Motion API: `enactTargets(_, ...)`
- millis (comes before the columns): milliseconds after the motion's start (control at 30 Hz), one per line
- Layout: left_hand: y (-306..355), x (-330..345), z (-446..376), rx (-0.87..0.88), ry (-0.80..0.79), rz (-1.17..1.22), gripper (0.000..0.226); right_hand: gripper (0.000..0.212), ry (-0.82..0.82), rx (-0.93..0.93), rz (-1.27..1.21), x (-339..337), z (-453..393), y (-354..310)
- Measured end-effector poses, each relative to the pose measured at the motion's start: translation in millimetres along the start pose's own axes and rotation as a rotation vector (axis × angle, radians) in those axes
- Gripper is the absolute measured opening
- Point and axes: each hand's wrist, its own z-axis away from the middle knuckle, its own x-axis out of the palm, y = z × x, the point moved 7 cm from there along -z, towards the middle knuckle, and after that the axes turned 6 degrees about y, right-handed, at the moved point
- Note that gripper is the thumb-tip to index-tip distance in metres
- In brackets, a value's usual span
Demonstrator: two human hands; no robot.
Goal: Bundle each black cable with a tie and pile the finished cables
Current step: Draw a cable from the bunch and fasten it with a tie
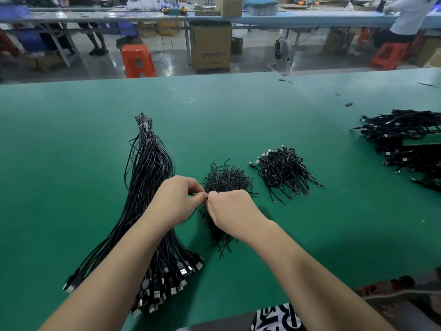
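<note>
A thin black tie is pinched between the left hand [177, 199] and right hand [230, 207]. The long cable bundle [148, 187] is laid pointing from the table's [71, 139] near edge to its far edge.

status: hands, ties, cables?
Left hand and right hand pinching together over tie pile. Long cable bunch untied. Bundled pile right. Nothing blocking.

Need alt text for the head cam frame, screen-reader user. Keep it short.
Two bare hands, left hand and right hand, meet fingertip to fingertip over a heap of black ties on a green table. A long bundle of unbound USB cables lies left; a pile of bundled cables sits right.
</note>
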Motion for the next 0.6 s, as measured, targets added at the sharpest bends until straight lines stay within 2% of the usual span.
enactTargets(200,10,0,0,0.056,0.050,-0.223,0.012,0.009,-0.072,0.016,-0.021,9,-3,-2)
enactTargets(267,13,1,0,0.103,0.108,-0.277,0.012,0.015,-0.115,0.102,-0.147,10,-2,2)
enactTargets(300,14,2,1,0.132,0.137,-0.300,0.012,0.018,-0.186,0.177,-0.309,12,-2,6)
enactTargets(367,18,1,2,0.201,0.194,-0.335,0.013,0.013,-0.353,0.367,-0.834,18,0,11)
enactTargets(400,20,-1,3,0.236,0.224,-0.331,0.012,0.009,-0.409,0.448,-1.094,18,2,11)
enactTargets(467,26,-7,5,0.320,0.280,-0.290,0.007,0.013,-0.466,0.539,-1.513,13,3,12)
enactTargets(533,30,-12,8,0.390,0.325,-0.237,0.003,0.017,-0.515,0.577,-1.823,8,3,12)
enactTargets(600,33,-16,11,0.450,0.361,-0.191,0.005,0.022,-0.531,0.672,-1.972,9,1,15)
